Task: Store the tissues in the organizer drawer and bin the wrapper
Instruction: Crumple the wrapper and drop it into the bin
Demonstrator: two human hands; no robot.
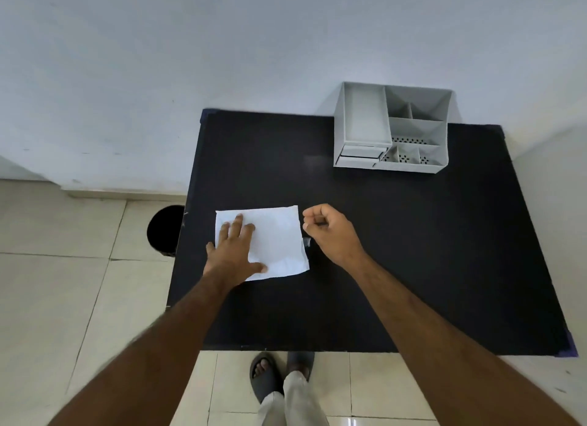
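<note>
the white tissue pack (273, 241) lies flat on the black table (381, 266), toward the table's left side near its middle, with the left hand (233, 251) pressed flat on it, fingers spread and gripping nothing. just right of the pack the right hand (328, 231) hovers with fingers curled in, thumb to fingertips; whether it pinches anything i cannot tell. the grey organizer (392, 128) stands well beyond the pack at the table's far right edge, and a black bin (165, 230) sits on the floor just left of the table.

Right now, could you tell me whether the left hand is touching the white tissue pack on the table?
Touching. The head view shows the left hand lying flat on the white tissue pack, palm and fingers overlapping its left part with no gap.
</note>
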